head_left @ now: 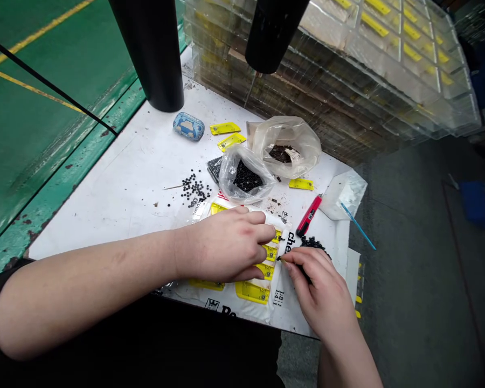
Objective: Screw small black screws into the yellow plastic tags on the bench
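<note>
My left hand (230, 245) lies palm down with its fingers curled over a row of yellow plastic parts (253, 291) on a white printed bag (283, 302). My right hand (321, 293) is pinched shut on a thin dark tool, its tip (278, 259) touching the yellow part beside my left fingertips. A small heap of black beads (313, 242) sits just behind my right hand.
Loose black beads (194, 189) lie scattered on the white sheet (125, 183). Two clear bags (244, 175) hold dark pieces. A red knife (309, 215), a blue tin (188, 126), spare yellow parts (225, 128) and stacked clear trays (347, 59) surround them. Two black posts (153, 54) stand behind.
</note>
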{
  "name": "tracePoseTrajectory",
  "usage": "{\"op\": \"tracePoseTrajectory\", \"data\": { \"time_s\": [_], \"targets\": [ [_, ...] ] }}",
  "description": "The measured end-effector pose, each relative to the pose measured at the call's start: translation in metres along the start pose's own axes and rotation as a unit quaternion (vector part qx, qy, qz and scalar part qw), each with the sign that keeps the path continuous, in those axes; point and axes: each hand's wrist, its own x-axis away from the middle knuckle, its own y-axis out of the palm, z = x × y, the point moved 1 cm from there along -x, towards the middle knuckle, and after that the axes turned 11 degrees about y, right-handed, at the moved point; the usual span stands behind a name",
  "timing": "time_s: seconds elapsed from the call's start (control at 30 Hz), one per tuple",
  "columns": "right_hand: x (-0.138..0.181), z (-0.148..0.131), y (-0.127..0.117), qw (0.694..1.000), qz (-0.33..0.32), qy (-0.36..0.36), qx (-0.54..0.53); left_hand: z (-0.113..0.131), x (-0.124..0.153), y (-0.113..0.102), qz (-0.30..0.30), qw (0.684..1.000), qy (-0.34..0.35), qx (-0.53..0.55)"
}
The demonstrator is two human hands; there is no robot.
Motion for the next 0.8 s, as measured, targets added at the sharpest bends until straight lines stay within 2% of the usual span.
{"op": "tracePoseTrajectory", "data": {
  "time_s": [0.23,0.43,0.8],
  "targets": [
    [-0.0060,0.0039,0.0027,0.999,-0.018,-0.027,0.013,-0.0019,0.0004,0.0049,-0.026,0.999,-0.016,-0.009],
    [-0.0082,0.0071,-0.0002,0.998,-0.018,-0.043,0.035,-0.0029,0.0011,0.0082,-0.016,1.000,-0.019,-0.009],
    [-0.0056,0.0031,-0.0005,0.998,-0.027,-0.013,0.061,-0.0035,-0.0002,0.0074,-0.027,0.999,-0.022,0.001]
  ]
}}
